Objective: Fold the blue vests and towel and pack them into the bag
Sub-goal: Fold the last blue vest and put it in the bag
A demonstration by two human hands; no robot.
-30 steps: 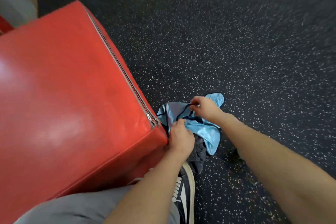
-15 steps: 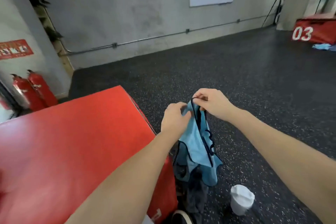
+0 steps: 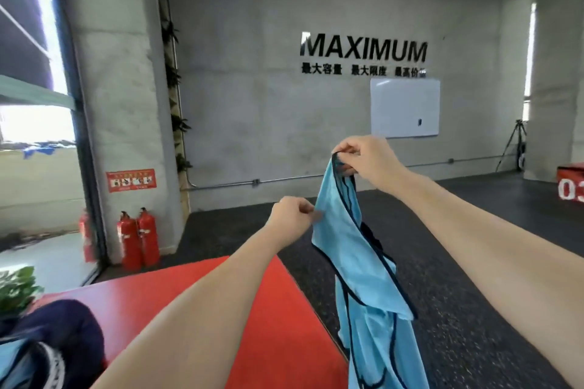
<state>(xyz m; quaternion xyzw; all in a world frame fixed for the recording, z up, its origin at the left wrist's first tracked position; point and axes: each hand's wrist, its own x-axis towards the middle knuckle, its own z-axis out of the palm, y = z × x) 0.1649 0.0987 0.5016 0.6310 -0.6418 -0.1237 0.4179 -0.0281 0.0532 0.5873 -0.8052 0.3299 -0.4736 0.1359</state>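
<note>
We hold a blue vest [image 3: 357, 249] up in the air over the floor.

Our right hand [image 3: 363, 158] pinches its dark-trimmed strap at the top; our left hand [image 3: 292, 219] pinches its edge lower down. It hangs just right of the red box [image 3: 259, 319], where the dark bag [image 3: 60, 341] sits at the left.

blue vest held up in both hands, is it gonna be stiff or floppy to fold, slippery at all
Likely very floppy: the blue vest hangs limp in draped folds from where the right hand pinches its dark-trimmed edge. Probably light, since fingertip pinches by that hand and the left hand carry it. Its smooth look hints it may slide when laid on the red box.
</note>
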